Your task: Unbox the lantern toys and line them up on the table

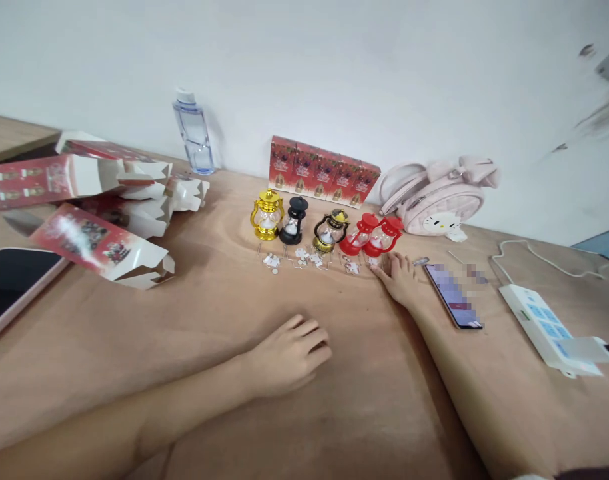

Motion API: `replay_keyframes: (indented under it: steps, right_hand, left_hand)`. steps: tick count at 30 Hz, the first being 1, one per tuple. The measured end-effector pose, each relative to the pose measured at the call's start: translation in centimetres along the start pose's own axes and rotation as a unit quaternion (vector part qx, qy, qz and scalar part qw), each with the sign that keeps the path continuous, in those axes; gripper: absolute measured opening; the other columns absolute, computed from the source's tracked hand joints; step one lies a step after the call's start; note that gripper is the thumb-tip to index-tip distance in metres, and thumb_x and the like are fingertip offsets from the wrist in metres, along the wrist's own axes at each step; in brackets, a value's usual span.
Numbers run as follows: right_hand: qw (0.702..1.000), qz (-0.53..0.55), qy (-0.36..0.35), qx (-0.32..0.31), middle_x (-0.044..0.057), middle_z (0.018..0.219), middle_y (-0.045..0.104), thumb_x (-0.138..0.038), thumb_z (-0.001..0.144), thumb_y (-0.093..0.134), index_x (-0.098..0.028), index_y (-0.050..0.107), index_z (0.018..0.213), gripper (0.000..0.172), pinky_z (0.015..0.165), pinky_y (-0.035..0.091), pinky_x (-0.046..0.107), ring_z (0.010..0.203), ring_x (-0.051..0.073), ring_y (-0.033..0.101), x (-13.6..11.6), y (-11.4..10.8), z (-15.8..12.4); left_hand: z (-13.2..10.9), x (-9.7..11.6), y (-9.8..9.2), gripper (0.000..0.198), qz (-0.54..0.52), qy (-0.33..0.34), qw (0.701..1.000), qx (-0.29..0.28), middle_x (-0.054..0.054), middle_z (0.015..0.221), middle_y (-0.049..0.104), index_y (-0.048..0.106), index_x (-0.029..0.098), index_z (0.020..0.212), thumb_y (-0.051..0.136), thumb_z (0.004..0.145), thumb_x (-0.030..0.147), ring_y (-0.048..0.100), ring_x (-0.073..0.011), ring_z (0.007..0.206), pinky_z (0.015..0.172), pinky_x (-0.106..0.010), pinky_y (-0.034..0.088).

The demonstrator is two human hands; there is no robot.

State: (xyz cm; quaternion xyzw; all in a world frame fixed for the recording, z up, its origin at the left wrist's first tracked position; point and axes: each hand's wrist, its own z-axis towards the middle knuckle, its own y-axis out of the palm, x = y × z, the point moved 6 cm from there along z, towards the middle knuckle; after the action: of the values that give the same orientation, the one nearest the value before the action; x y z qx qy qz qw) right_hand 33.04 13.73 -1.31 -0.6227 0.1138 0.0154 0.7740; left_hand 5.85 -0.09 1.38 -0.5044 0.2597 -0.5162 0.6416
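Note:
My left hand [292, 353] rests palm down on the wooden table, fingers loosely bent and apart, holding nothing. Farther forward, my right hand [402, 280] lies with spread fingers beside the small lanterns, its thumb at a small white piece [373, 262]. The lanterns stand in a row: a gold lantern [267, 217], a black lantern [293, 221], a black-and-gold lantern [330, 232] and two red lanterns [359, 235] touching each other. In front of them are little piles of white pieces [271, 261] and thin bent wires [324, 265], too small to make out fully.
Red boxes [324, 172] stand against the wall behind the lanterns. Opened cartons [102, 243] heap at left beside a pink-edged tablet or phone [19, 287]. A clear bottle [194, 137], pink bag [437, 203], phone [453, 297] and white power strip [547, 327] surround the area.

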Motion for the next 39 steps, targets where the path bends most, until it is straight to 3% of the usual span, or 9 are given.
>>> replay_keyframes:
  steps: [5, 10, 14, 19, 21, 26, 29, 33, 39]
  right_hand:
    - [0.993, -0.049, -0.002, -0.110, 0.015, 0.154, 0.023, -0.061, 0.091, 0.020, -0.017, 0.028, 0.145, 0.070, 0.107, 0.014, 0.070, 0.144, 0.038, 0.007, 0.0, 0.8, 0.0]
    - [0.989, -0.052, -0.017, -0.135, 0.015, 0.155, 0.021, -0.060, 0.092, 0.013, -0.019, 0.026, 0.147, 0.070, 0.104, 0.013, 0.074, 0.143, 0.040, 0.010, 0.2, 1.1, 0.7]
    - [0.996, -0.023, -0.026, -0.080, 0.017, 0.151, 0.029, -0.061, 0.091, 0.019, -0.018, 0.035, 0.142, 0.069, 0.105, 0.020, 0.070, 0.142, 0.039, 0.018, 0.2, 0.8, 0.9]
    - [0.983, 0.070, -0.090, 0.143, 0.019, 0.132, 0.049, -0.050, 0.094, 0.030, -0.015, 0.054, 0.121, 0.051, 0.104, 0.036, 0.054, 0.128, 0.030, 0.042, -0.6, -2.7, -1.3]
    - [0.970, 0.067, -0.154, 0.178, 0.015, 0.124, 0.054, -0.044, 0.094, 0.035, -0.018, 0.062, 0.106, 0.038, 0.102, 0.038, 0.050, 0.122, 0.028, 0.046, -1.7, -3.7, -2.8]
    - [0.953, 0.032, -0.266, 0.142, 0.011, 0.107, 0.061, -0.034, 0.093, 0.044, -0.021, 0.064, 0.093, 0.024, 0.091, 0.044, 0.045, 0.101, 0.025, 0.057, -4.9, -3.5, -5.1]
    - [0.959, 0.059, -0.251, 0.116, 0.011, 0.099, 0.062, -0.040, 0.092, 0.046, -0.019, 0.062, 0.100, 0.028, 0.087, 0.047, 0.043, 0.095, 0.026, 0.058, -6.3, -2.7, -4.8]
    - [0.966, 0.105, -0.212, 0.102, 0.016, 0.107, 0.060, -0.052, 0.088, 0.050, -0.015, 0.055, 0.117, 0.047, 0.088, 0.046, 0.044, 0.103, 0.030, 0.055, -7.8, -2.0, -3.3]
    - [0.968, 0.064, -0.218, 0.110, 0.014, 0.107, 0.060, -0.051, 0.089, 0.045, -0.018, 0.060, 0.108, 0.041, 0.090, 0.042, 0.045, 0.101, 0.030, 0.054, -9.6, -1.6, -1.8]
  left_hand:
    - [0.0, -0.1, 0.1, 0.011, -0.006, -0.003, 1.000, -0.007, -0.005, 0.100, 0.062, 0.057, 0.018, 0.095, 0.057, 0.084, 0.018, 0.050, -0.0194, 0.091, 0.079, -0.033, 0.035]
    - [-0.1, 0.0, 0.1, 0.010, -0.003, -0.004, 1.000, 0.002, -0.005, 0.100, 0.062, 0.057, 0.017, 0.094, 0.055, 0.085, 0.016, 0.050, -0.0195, 0.090, 0.079, -0.033, 0.035]
    - [0.0, 0.0, 0.0, 0.010, -0.002, -0.008, 1.000, 0.000, -0.005, 0.100, 0.061, 0.057, 0.018, 0.094, 0.055, 0.085, 0.017, 0.050, -0.0189, 0.091, 0.079, -0.032, 0.035]
    - [0.0, 0.0, 0.0, 0.010, -0.002, -0.005, 1.000, 0.004, -0.004, 0.099, 0.061, 0.057, 0.018, 0.094, 0.056, 0.085, 0.017, 0.050, -0.0185, 0.091, 0.080, -0.032, 0.034]
    - [0.0, 0.0, 0.0, 0.009, -0.002, -0.005, 1.000, 0.006, -0.004, 0.099, 0.061, 0.057, 0.018, 0.094, 0.055, 0.085, 0.017, 0.050, -0.0185, 0.091, 0.080, -0.032, 0.034]
    - [0.0, -0.1, -0.1, 0.010, 0.000, -0.008, 1.000, 0.009, -0.004, 0.099, 0.061, 0.057, 0.018, 0.094, 0.055, 0.084, 0.016, 0.049, -0.0184, 0.090, 0.079, -0.032, 0.034]
    - [0.0, -0.1, 0.0, 0.008, -0.004, -0.012, 1.000, 0.005, -0.004, 0.098, 0.061, 0.057, 0.018, 0.093, 0.054, 0.086, 0.016, 0.049, -0.0180, 0.089, 0.079, -0.032, 0.034]
    - [0.0, -0.1, 0.0, 0.010, -0.010, -0.013, 1.000, 0.005, -0.004, 0.098, 0.061, 0.058, 0.018, 0.094, 0.053, 0.086, 0.015, 0.049, -0.0182, 0.090, 0.080, -0.032, 0.035]
    - [0.0, -0.1, -0.1, 0.011, -0.012, -0.013, 1.000, 0.005, -0.004, 0.099, 0.061, 0.058, 0.018, 0.094, 0.053, 0.086, 0.014, 0.050, -0.0184, 0.091, 0.080, -0.031, 0.035]
